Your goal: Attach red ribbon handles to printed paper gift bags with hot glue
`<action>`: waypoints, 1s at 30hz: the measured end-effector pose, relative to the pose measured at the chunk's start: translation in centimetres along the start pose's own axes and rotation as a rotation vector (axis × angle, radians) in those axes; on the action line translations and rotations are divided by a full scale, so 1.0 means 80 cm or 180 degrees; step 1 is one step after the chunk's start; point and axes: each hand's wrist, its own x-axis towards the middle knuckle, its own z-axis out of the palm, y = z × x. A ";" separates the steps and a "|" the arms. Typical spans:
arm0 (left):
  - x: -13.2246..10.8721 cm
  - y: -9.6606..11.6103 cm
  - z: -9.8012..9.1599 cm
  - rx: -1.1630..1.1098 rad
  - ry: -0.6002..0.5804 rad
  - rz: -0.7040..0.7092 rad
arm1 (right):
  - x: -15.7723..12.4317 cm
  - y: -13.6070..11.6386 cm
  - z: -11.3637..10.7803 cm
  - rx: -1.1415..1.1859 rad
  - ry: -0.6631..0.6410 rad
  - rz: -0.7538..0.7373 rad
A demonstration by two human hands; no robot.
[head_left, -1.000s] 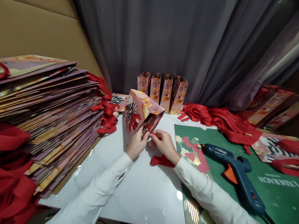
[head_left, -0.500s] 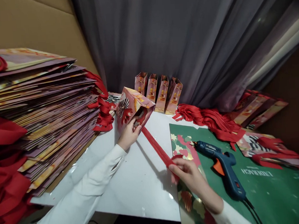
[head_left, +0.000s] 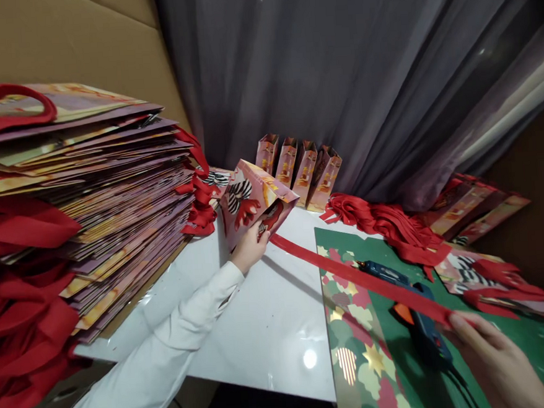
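Observation:
My left hand (head_left: 251, 249) is closed on the edge of a pink printed paper bag (head_left: 239, 207), which is tilted with its open end toward the right. A red ribbon (head_left: 361, 277) stretches from the bag near my left fingers across to my right hand (head_left: 497, 353). The right fingers pinch the ribbon's far end at the lower right. Underneath the ribbon, a blue glue gun (head_left: 425, 327) with an orange trigger lies on the green board (head_left: 510, 349), partly covered from view.
Flat paper bags are piled high in a stack (head_left: 127, 195) on the left, red ribbons hanging off it. Several upright bags (head_left: 306, 173) stand by the grey curtain (head_left: 299, 59). A heap of red ribbon (head_left: 385, 221) and more bags (head_left: 481, 205) lie at the right.
My right hand has moved far to the right and down, drawing the ribbon out longer over the glue gun. The left hand keeps its hold on the bag. The view has shifted slightly.

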 end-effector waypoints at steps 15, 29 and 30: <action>-0.019 0.005 0.010 0.0829 -0.0425 -0.0154 | 0.050 -0.012 0.357 0.0907 -0.2652 -0.0113; -0.024 0.013 0.005 0.0581 -0.0979 -0.0356 | 0.028 0.014 0.334 0.0254 -0.2881 -0.0397; -0.023 0.012 0.005 0.0566 -0.0946 -0.0387 | 0.026 0.014 0.331 0.0194 -0.2928 -0.0405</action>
